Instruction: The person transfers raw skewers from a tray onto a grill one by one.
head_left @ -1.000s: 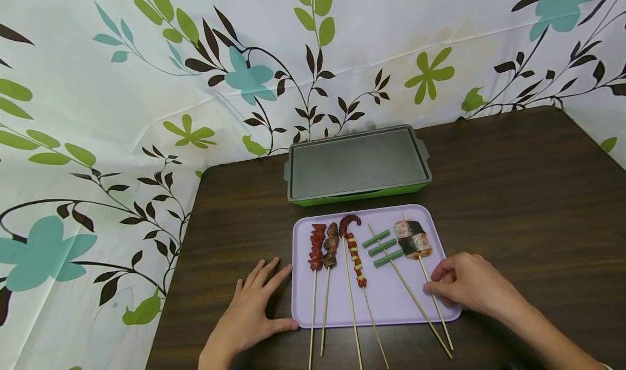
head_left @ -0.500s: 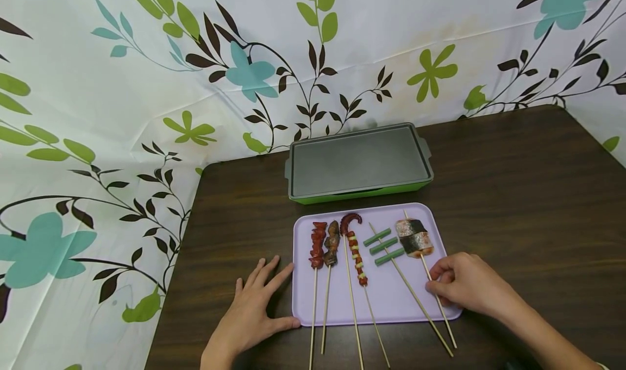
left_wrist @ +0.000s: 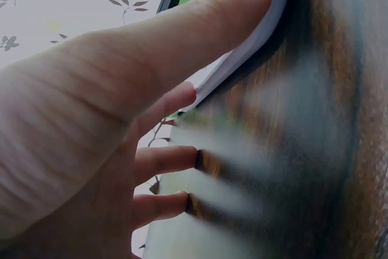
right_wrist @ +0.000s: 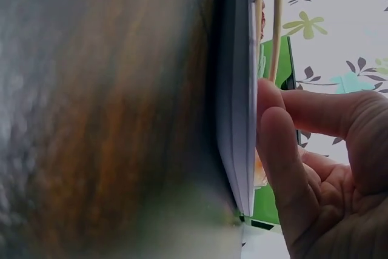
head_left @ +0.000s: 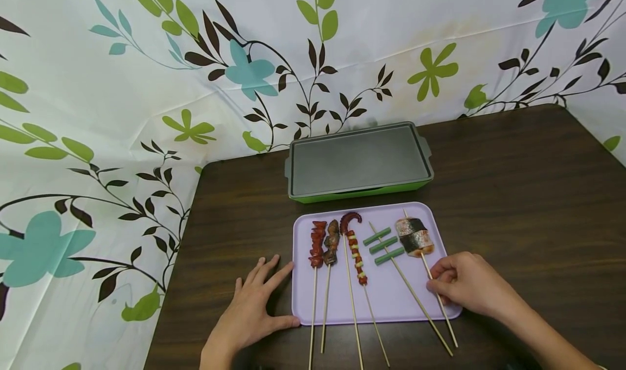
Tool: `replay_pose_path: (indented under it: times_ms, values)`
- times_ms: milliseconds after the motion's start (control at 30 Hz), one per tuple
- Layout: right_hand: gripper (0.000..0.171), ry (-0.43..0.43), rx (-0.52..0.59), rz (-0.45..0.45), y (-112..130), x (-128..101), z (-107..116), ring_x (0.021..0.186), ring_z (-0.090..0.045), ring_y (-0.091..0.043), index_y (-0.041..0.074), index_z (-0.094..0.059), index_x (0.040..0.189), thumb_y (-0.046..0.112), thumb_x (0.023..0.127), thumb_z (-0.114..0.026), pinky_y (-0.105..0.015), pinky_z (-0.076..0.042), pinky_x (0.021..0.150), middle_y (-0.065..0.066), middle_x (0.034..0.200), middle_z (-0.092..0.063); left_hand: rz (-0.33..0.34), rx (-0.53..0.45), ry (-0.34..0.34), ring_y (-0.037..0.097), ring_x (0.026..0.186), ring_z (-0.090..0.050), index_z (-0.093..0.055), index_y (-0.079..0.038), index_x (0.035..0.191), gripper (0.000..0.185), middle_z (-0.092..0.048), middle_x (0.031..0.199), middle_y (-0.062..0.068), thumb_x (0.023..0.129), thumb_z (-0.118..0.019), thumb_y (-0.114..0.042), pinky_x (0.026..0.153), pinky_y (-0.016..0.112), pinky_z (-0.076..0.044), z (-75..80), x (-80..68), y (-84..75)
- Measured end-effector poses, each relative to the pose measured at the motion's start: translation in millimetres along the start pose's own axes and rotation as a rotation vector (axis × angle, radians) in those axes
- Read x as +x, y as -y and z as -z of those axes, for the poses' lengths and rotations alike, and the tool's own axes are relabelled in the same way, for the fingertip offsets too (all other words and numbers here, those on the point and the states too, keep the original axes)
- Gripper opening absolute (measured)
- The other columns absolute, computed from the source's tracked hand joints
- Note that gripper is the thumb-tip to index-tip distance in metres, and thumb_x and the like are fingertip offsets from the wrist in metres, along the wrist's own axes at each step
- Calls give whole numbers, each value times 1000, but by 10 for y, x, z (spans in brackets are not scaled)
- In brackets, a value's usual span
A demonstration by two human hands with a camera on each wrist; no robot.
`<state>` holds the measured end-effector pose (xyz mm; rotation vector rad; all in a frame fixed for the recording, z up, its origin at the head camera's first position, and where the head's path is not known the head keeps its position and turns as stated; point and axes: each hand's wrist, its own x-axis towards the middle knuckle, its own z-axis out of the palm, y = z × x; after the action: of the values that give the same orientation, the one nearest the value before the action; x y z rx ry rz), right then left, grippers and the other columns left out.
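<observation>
A lilac tray (head_left: pixel 342 305) carries several skewers, their sticks hanging past its near edge. My right hand (head_left: pixel 469 283), at the tray's right side, pinches the stick of the skewer (head_left: pixel 414 236) with a pale orange piece wrapped in dark bands. In the right wrist view, thumb and fingertip (right_wrist: pixel 270 96) meet on that stick (right_wrist: pixel 277 28). My left hand (head_left: pixel 251 310) lies with spread fingers on the table by the tray's left edge; its thumb (left_wrist: pixel 200 25) touches the tray's rim. Just left of the pinched skewer lies one with green pieces (head_left: pixel 383 245).
Behind the tray stands a grill plate (head_left: pixel 359 161) with a grey top and green base. Other skewers bear red chunks (head_left: pixel 318 245), brown meat (head_left: pixel 331 242), a curled tentacle (head_left: pixel 348 221) and red-and-yellow bits (head_left: pixel 356 256). Patterned cloth (head_left: pixel 342 11) hangs behind the dark wooden table (head_left: pixel 518 207).
</observation>
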<state>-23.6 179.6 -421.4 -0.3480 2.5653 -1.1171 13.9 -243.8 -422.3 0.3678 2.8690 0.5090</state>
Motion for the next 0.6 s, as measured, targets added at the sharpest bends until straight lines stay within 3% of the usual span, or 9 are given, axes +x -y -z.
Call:
replay_pose_path:
  times_ms: [600]
  values:
    - [10, -49, 51, 66, 80, -95, 101, 55, -56, -1, 8, -70, 83, 13, 82, -78, -24, -48, 49, 11, 66, -62, 22, 7, 34, 38, 146, -19, -36, -44, 150, 99, -30, 158, 4, 64, -73, -76, 95, 81, -19, 17, 16, -7]
